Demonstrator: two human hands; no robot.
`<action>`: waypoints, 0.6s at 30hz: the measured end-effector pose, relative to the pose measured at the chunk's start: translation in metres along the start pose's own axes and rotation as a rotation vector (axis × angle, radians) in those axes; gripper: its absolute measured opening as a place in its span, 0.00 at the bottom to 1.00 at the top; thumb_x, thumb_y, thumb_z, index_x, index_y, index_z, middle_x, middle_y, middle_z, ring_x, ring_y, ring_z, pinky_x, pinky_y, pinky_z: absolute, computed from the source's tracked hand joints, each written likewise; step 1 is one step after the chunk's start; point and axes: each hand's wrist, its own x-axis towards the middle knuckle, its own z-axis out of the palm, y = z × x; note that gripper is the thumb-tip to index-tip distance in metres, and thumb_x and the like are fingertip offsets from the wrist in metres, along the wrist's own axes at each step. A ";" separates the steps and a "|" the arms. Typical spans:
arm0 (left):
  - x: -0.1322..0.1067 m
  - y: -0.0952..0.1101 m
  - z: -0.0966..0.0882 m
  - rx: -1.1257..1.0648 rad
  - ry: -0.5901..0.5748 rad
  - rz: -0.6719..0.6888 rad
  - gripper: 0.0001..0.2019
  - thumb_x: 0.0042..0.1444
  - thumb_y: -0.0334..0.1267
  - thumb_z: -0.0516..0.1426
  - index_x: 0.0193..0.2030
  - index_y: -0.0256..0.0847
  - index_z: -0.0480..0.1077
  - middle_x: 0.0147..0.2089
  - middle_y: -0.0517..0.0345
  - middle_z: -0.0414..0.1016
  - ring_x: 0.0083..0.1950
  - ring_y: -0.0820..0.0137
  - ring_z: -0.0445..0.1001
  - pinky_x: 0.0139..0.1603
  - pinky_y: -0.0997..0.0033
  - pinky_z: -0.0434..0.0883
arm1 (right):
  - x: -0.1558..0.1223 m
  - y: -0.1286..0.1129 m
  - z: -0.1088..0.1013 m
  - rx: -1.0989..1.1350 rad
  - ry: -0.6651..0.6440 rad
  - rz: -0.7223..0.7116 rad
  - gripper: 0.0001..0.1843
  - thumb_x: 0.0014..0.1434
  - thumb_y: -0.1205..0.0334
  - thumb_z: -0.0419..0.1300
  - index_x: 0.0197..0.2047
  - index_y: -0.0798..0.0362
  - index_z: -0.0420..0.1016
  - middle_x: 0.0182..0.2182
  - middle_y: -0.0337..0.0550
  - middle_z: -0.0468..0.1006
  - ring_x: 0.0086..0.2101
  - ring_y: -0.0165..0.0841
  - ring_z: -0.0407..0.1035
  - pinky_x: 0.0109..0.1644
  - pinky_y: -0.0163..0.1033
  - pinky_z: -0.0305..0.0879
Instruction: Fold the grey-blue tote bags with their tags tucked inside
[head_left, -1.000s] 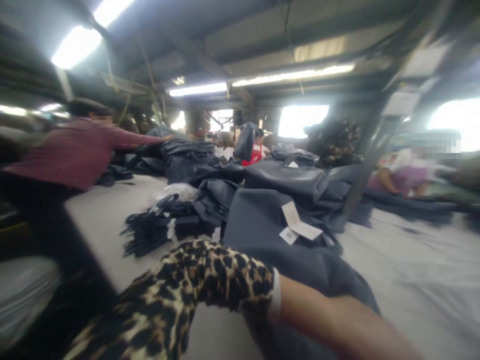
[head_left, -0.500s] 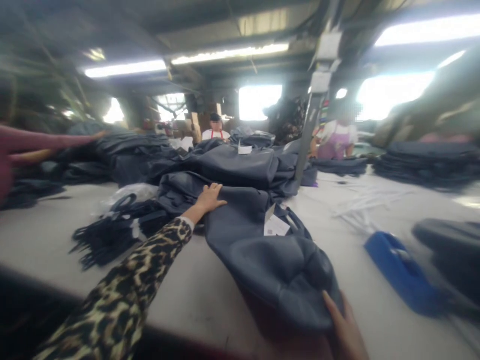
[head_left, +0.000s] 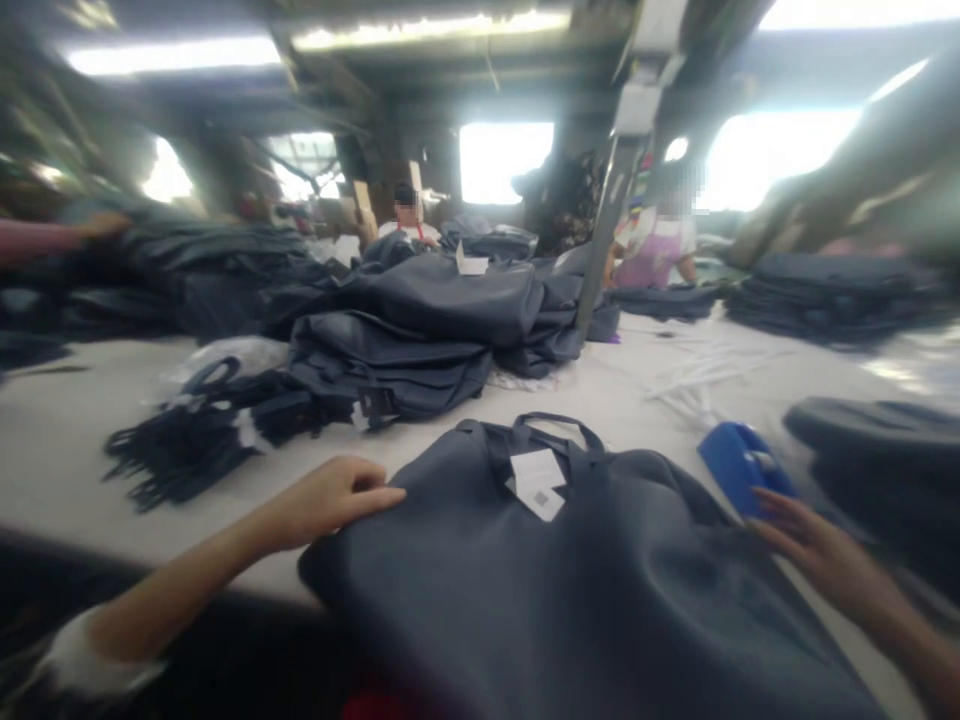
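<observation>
A dark blue-grey leather-look bag (head_left: pixel 480 560) with short handles lies spread in front of me, its lower part reaching over the table's near edge. White paper tags (head_left: pixel 538 480) hang by its handle (head_left: pixel 559 420). My left hand (head_left: pixel 334 500) is closed on the bag's upper left edge, fingers curled and partly hidden. At the bag's right edge, my right hand (head_left: pixel 832 560) has its fingers apart, fingertips by the edge and overlapping the blue tape dispenser (head_left: pixel 739 460) behind. Whether they touch the dispenser, I cannot tell.
More dark bags (head_left: pixel 405 365) are heaped beyond, with a bundle of dark straps (head_left: pixel 195 430) at left. A metal post (head_left: pixel 604 230) rises at the table's middle. White strips (head_left: pixel 697 375) and folded stacks (head_left: pixel 825 295) are at right. Other people work across the table; a co-worker's sleeve shows far left.
The bag has come toward me and now lies broadside, handle away from me. My left hand has drawn back to its left edge; my right hand has moved up and right.
</observation>
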 end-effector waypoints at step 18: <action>0.071 0.019 0.004 -0.143 -0.107 0.084 0.26 0.53 0.61 0.53 0.46 0.44 0.77 0.49 0.59 0.81 0.51 0.58 0.78 0.50 0.69 0.72 | 0.033 -0.110 0.086 -0.702 -0.615 -0.753 0.33 0.60 0.32 0.58 0.51 0.53 0.76 0.47 0.54 0.77 0.50 0.50 0.68 0.58 0.55 0.59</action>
